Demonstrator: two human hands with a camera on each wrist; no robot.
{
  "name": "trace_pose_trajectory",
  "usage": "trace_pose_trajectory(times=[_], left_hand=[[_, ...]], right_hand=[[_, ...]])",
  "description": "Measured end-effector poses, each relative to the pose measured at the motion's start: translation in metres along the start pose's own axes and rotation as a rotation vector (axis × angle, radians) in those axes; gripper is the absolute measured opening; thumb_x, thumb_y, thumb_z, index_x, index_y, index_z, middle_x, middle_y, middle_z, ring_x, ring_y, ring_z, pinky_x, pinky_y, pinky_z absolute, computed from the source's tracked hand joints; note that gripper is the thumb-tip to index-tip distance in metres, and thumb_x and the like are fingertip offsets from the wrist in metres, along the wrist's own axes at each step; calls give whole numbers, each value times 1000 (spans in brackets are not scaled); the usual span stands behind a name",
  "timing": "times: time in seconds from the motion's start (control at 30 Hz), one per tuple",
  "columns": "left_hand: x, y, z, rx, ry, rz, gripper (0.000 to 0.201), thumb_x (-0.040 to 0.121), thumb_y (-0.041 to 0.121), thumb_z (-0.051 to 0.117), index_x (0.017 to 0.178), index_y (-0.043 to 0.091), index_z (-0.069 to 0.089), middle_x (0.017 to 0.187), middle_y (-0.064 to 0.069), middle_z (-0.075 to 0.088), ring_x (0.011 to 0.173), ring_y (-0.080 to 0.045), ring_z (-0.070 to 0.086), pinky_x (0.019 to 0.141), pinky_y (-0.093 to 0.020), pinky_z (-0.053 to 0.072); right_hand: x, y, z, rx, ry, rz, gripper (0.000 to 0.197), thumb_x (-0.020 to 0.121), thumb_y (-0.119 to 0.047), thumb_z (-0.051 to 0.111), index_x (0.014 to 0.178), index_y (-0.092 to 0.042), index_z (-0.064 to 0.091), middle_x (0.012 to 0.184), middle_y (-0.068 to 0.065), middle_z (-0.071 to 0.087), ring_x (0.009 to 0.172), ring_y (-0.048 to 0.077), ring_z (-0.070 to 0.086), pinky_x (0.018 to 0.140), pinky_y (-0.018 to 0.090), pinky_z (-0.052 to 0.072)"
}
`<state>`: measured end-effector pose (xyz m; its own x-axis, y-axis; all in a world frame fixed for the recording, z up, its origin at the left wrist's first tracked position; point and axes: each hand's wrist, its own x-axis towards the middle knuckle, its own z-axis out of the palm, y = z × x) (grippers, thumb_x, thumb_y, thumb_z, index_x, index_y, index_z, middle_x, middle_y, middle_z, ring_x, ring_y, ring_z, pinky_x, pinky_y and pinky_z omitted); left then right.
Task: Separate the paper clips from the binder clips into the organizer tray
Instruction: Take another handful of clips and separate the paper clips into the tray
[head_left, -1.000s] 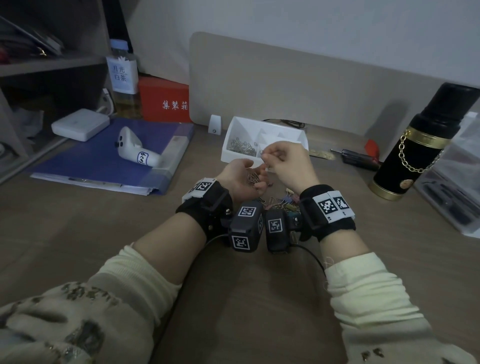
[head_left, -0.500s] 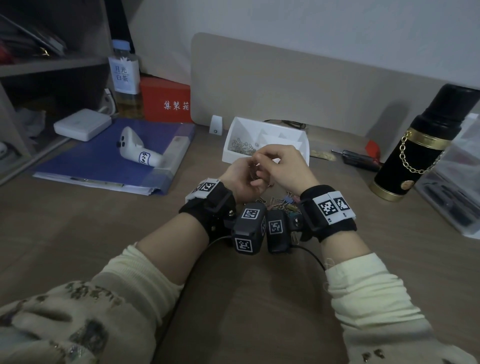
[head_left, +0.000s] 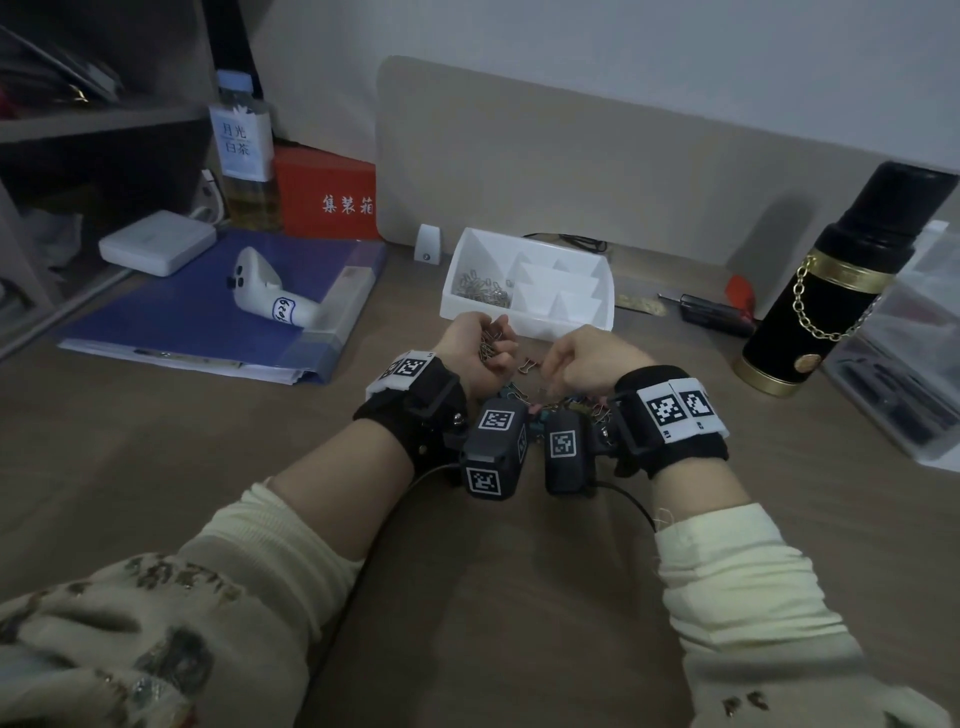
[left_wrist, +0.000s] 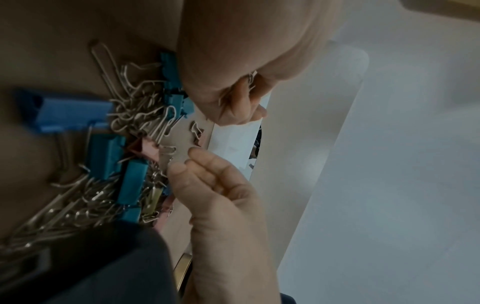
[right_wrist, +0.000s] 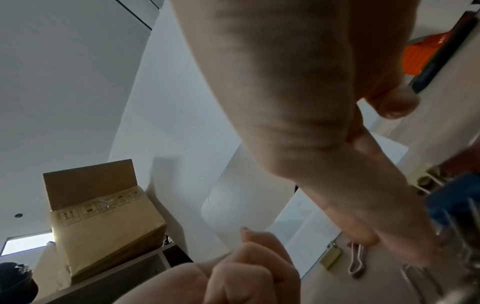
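Cupped, our left hand (head_left: 480, 347) holds gathered paper clips (head_left: 488, 345); our right hand (head_left: 584, 361) reaches the mixed pile (left_wrist: 124, 156), its grip unclear.
Organizer tray (head_left: 524, 316): one compartment has paper clips; binder clips (left_wrist: 74, 115) remain unsorted on the desk.

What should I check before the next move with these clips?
1. Left hand grips the held paper clips: ok.
2. Right hand pinches a clip: cannot tell.
3. Organizer tray sits just beyond both hands: ok.
4. Sorted paper clips lie in its left compartment: ok.
5. Mixed pile separated: not ok; blue binder clips are tangled with loose clips.
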<state>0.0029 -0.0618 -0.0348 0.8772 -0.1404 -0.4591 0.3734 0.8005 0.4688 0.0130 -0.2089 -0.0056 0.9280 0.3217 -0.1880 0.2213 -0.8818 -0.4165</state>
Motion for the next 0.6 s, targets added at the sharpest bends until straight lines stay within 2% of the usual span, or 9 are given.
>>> trace_pose_trajectory(times=[0.1, 0.23, 0.43, 0.53, 0.6], left_hand=[[-1, 0, 0, 19, 6, 4, 31, 96, 17, 34, 70, 14, 49, 55, 3, 46, 26, -8, 28, 30, -13, 13], [-1, 0, 0, 14, 7, 0, 32, 97, 19, 34, 70, 14, 50, 49, 2, 47, 26, -8, 28, 30, -13, 13], [-2, 0, 0, 1, 11, -1, 32, 97, 19, 34, 70, 13, 51, 56, 2, 46, 26, -9, 28, 30, -12, 14], [-3, 0, 1, -3, 5, -4, 32, 97, 19, 34, 70, 13, 50, 59, 3, 45, 27, -8, 28, 31, -12, 14], [-3, 1, 0, -8, 3, -5, 32, 97, 19, 34, 70, 13, 50, 60, 4, 45, 26, -8, 28, 32, -12, 13]], right_hand=[[2, 1, 4, -45, 6, 19, 16, 75, -8, 74, 89, -16, 71, 98, 1, 68, 92, 18, 61, 75, 26, 46], [5, 2, 10, -22, 33, 25, 11, 77, -6, 68, 77, -16, 71, 97, 5, 70, 91, 19, 62, 75, 25, 48], [6, 1, 12, -148, 11, 8, 11, 81, -7, 58, 81, -11, 69, 93, 9, 68, 85, 22, 60, 70, 26, 46], [5, -1, 11, -127, 78, -4, 14, 85, -9, 51, 82, -15, 63, 96, 8, 66, 86, 24, 61, 72, 27, 48], [3, -4, 9, -31, 151, -13, 19, 85, -3, 46, 81, -15, 60, 94, 7, 64, 75, 22, 61, 63, 27, 48]])
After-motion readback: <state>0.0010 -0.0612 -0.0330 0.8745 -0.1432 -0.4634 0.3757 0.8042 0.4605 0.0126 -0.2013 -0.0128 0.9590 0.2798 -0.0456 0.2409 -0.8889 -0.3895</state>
